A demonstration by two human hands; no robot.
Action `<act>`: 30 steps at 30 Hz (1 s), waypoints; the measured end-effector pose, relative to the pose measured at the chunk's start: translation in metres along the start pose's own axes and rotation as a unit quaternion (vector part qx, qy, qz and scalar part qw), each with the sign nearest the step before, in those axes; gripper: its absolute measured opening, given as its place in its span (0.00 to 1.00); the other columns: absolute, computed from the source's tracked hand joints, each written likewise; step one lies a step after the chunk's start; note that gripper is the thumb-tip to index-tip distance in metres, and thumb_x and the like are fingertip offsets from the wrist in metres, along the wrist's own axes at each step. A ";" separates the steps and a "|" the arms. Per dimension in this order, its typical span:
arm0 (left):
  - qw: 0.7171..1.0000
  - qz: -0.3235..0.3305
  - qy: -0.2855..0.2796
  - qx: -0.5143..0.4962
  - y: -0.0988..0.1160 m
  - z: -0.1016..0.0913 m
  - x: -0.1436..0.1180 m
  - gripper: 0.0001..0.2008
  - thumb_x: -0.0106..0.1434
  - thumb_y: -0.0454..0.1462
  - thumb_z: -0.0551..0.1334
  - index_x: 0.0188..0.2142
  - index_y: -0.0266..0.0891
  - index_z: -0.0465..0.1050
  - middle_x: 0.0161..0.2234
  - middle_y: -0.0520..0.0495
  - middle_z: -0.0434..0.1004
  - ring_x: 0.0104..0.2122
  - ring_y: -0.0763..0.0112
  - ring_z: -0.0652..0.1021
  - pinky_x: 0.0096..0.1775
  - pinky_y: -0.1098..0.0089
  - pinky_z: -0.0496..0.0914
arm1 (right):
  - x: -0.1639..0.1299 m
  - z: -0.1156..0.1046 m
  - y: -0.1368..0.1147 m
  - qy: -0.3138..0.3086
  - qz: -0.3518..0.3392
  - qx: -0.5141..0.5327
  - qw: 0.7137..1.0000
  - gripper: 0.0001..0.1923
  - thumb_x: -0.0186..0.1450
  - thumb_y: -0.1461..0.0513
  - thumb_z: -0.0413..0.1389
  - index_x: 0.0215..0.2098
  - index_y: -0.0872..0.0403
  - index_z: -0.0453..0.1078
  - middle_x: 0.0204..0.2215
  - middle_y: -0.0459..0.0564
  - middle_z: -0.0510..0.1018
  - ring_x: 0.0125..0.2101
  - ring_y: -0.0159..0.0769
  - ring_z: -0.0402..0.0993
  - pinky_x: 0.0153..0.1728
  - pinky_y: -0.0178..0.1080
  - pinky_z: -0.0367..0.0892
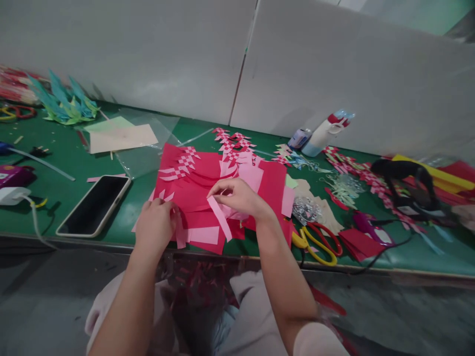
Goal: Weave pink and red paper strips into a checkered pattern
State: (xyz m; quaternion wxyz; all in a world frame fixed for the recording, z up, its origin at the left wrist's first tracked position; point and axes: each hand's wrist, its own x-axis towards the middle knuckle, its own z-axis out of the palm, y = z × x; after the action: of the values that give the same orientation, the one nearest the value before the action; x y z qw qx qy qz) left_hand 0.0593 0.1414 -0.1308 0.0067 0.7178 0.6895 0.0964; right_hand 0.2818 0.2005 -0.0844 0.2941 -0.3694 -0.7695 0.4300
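Here, two hands work pink strips into red paper on a green table.
The right hand [239,197] pinches a pink strip [219,217] between its fingertips over the red paper [193,195]; the left hand [156,222] presses closed on the sheet's left edge, with a phone [94,205] off to the left and the scissors [317,242] to the right.

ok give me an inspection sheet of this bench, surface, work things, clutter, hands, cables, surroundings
surface: green table, mostly covered.
job's things: red paper sheets with pink strips; one pink strip.
clutter: phone, scissors, bottle, woven pieces, teal paper shapes.
grippers: left hand presses on the red sheets; right hand pinches the pink strip.
cables: white cable at left, black cable at right.
surroundings: white panels behind.
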 end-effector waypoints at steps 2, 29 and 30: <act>1.000 0.016 0.016 -0.009 -0.001 0.000 0.001 0.12 0.57 0.36 0.56 0.36 0.37 0.78 0.36 0.35 0.77 0.38 0.50 0.75 0.44 0.58 0.66 | 0.001 0.005 0.003 -0.008 -0.006 -0.026 1.000 0.07 0.58 0.68 0.56 0.32 0.56 0.76 0.33 0.49 0.80 0.32 0.30 0.74 0.36 0.34 0.66; 0.776 -0.115 0.002 -0.620 0.004 -0.014 -0.005 0.18 0.47 0.42 0.72 0.37 0.37 0.74 0.30 0.50 0.75 0.32 0.73 0.74 0.35 0.73 0.68 | -0.004 0.020 -0.001 -0.007 -0.050 -0.069 0.996 0.06 0.60 0.69 0.55 0.31 0.57 0.74 0.31 0.48 0.77 0.31 0.29 0.71 0.34 0.32 0.64; 0.772 -0.121 0.005 -0.624 0.005 -0.014 -0.005 0.18 0.47 0.42 0.72 0.37 0.37 0.75 0.30 0.50 0.75 0.31 0.73 0.74 0.35 0.74 0.68 | -0.004 0.019 -0.001 -0.008 -0.047 -0.064 0.997 0.06 0.60 0.69 0.55 0.31 0.57 0.74 0.30 0.48 0.77 0.30 0.28 0.71 0.33 0.32 0.64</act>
State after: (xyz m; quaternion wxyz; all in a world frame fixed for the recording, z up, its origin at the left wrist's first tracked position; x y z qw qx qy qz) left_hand 0.0618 0.1347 -0.1173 0.4609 0.4663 0.5592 0.5074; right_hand 0.2692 0.1887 -0.0931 0.2835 -0.3472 -0.8144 0.3685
